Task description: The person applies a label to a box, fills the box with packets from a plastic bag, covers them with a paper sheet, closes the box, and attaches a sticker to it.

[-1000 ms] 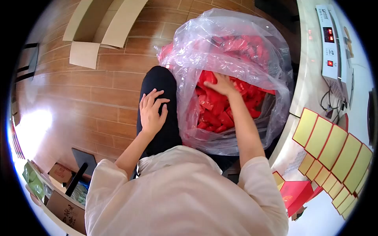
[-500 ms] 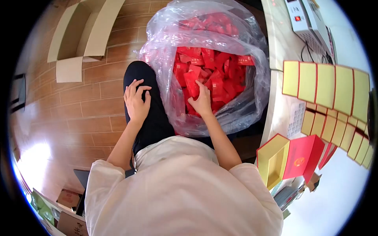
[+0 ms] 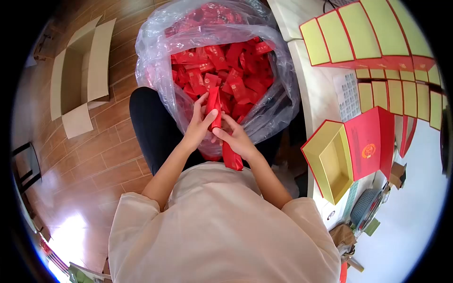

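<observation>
Left hand [image 3: 196,129]: thumb and fingers pinched together on a red packet [image 3: 213,106], above the lap.
Right hand [image 3: 239,140]: fingers curled closed around a red strip [image 3: 232,158] that hangs below the palm.
Packet: glossy, narrow, its upper end pointing towards the bag.
Hidden join: the hands cover the middle, so packet and strip are probably two pieces, but I cannot be sure.
Bag [image 3: 155,70]: clear, crumpled plastic, wide open, full of red packets with small print too fine to read; its far edge is cut off.
Table [image 3: 306,89]: pale, on the right, with an open yellow-lined box [image 3: 337,167], a printed sheet [image 3: 348,96] and rows of yellow-and-red boxes [image 3: 365,33].
Floor [image 3: 113,155]: brown, wood-look, glare at lower left.
Carton [image 3: 78,78]: open, on the floor.
</observation>
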`<act>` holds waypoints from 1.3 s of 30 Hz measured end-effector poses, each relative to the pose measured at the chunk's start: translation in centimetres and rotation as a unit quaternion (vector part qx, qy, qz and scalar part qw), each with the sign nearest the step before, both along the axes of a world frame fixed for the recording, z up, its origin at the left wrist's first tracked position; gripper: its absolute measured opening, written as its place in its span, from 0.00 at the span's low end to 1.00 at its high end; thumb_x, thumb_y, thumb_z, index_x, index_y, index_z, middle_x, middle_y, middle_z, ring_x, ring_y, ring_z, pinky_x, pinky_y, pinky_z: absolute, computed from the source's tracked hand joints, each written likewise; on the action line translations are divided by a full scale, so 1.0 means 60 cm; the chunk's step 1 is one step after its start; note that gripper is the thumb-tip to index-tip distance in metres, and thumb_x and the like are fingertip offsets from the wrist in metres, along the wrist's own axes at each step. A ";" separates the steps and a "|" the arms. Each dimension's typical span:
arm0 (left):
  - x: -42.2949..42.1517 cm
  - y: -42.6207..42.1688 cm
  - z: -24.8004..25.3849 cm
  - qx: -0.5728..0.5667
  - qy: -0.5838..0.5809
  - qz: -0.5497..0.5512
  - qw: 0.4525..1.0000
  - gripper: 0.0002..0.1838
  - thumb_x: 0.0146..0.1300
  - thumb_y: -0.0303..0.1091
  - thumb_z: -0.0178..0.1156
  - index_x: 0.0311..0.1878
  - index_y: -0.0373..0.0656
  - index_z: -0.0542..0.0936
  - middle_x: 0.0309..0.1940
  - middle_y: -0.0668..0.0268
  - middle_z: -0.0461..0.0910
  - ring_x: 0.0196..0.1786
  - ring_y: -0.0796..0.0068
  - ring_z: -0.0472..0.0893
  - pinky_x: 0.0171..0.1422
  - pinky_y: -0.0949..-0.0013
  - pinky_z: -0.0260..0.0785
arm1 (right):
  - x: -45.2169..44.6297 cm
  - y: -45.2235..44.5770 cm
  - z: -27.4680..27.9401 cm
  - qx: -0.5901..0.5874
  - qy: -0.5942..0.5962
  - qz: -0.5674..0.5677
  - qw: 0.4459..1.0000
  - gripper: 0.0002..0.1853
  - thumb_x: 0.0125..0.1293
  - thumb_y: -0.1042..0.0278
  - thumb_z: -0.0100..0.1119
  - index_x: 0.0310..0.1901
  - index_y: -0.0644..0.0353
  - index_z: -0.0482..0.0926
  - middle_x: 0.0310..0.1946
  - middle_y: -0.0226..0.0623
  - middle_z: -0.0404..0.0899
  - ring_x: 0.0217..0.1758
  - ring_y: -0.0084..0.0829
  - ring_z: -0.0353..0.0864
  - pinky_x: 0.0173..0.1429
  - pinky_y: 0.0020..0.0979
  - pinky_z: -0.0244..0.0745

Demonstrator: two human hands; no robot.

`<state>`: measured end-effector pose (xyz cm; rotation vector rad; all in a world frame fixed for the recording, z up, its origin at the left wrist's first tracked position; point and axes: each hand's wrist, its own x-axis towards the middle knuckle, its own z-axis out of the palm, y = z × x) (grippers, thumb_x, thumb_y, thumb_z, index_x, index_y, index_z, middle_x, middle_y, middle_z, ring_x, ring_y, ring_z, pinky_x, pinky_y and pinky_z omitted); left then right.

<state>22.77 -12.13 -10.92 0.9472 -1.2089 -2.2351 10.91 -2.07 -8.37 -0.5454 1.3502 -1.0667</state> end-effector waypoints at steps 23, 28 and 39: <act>0.014 -0.005 0.045 -0.054 0.095 0.014 0.994 0.36 0.64 0.41 0.63 0.71 0.45 0.58 0.60 0.61 0.71 0.56 0.71 0.73 0.61 0.64 0.65 | -0.035 -0.012 -0.007 0.091 -0.279 -0.118 0.949 0.06 0.71 0.64 0.52 0.42 0.57 0.74 0.31 0.30 0.77 0.30 0.23 0.75 0.32 0.23 0.70; 0.006 -0.021 0.017 0.050 0.047 0.070 0.995 0.19 0.69 0.39 0.54 0.59 0.41 0.69 0.51 0.62 0.75 0.53 0.73 0.76 0.60 0.66 0.68 | -0.041 -0.011 -0.017 0.063 -0.246 -0.176 0.951 0.10 0.71 0.62 0.49 0.41 0.59 0.75 0.31 0.32 0.77 0.31 0.23 0.74 0.32 0.25 0.69; -0.004 0.064 -0.029 -0.014 -0.067 -0.062 0.996 0.44 0.66 0.44 0.61 0.74 0.48 0.42 0.70 0.55 0.54 0.73 0.63 0.55 0.74 0.62 0.52 | 0.005 -0.067 -0.095 -0.084 -0.008 -0.343 0.936 0.13 0.73 0.59 0.42 0.48 0.56 0.73 0.42 0.30 0.74 0.47 0.23 0.69 0.55 0.24 0.62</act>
